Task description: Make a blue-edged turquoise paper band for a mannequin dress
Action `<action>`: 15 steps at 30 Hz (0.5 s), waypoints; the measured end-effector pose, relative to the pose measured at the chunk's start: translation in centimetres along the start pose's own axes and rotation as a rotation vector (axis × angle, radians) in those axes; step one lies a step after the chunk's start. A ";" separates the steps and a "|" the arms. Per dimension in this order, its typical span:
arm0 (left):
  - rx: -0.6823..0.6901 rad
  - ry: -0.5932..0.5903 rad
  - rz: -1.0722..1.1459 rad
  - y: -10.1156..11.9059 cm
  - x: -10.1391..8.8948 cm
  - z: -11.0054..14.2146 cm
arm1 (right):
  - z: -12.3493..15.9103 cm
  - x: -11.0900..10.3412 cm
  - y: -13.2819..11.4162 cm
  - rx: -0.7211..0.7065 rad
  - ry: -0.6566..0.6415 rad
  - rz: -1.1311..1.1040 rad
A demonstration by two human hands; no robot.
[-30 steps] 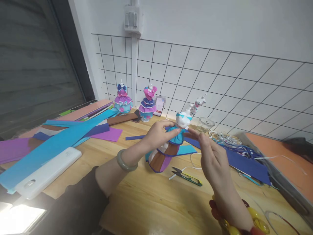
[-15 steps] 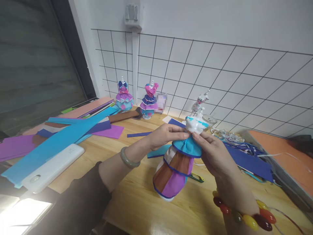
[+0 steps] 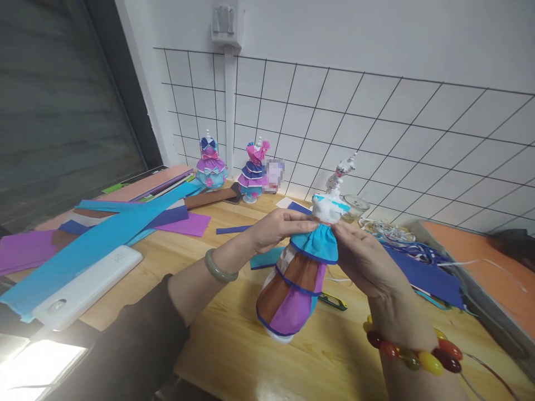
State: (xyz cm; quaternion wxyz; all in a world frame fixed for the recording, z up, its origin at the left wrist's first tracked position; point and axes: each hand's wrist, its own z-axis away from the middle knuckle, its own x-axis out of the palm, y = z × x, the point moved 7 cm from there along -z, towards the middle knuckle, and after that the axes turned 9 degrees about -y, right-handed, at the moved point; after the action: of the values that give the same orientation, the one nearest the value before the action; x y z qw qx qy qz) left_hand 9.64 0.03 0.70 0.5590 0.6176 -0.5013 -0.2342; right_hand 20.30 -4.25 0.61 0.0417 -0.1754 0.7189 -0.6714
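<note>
Between my hands is a small white dress form (image 3: 330, 209), tilted, its top edge smeared with blue. It wears a tiered paper skirt (image 3: 292, 287) of blue, brown, purple and whitish panels with dark blue edging. My left hand (image 3: 280, 228) pinches the gathered waist of the top blue tier from the left. From the right, my right hand (image 3: 363, 250) grips the same waist with thumb and fingers. Some of the right fingers are hidden behind the skirt. A utility knife (image 3: 333, 301) lies on the table just right of the skirt.
Two dressed forms, one with bows (image 3: 211, 164) and one with ruffles (image 3: 253, 172), stand at the back. Blue paper strips (image 3: 96, 242) and a white power bank (image 3: 90, 287) lie left. A glass jar (image 3: 355, 206), tangled ribbons (image 3: 393, 231) and an orange board (image 3: 480, 267) are right.
The dress form has shifted slightly left and turned a little more upright. My right thumb has moved off its front, so more of the gathered waist shows.
</note>
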 end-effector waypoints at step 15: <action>0.028 -0.035 -0.164 0.6 0.5 0.2 | 0.3 -0.4 -0.6 -0.106 0.139 0.127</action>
State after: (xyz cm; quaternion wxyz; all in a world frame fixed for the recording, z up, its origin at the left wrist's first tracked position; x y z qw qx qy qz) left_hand 9.44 -0.41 1.37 0.5203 0.6601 -0.4621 -0.2830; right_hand 20.88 -4.42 1.06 0.0248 -0.0843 0.7643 -0.6388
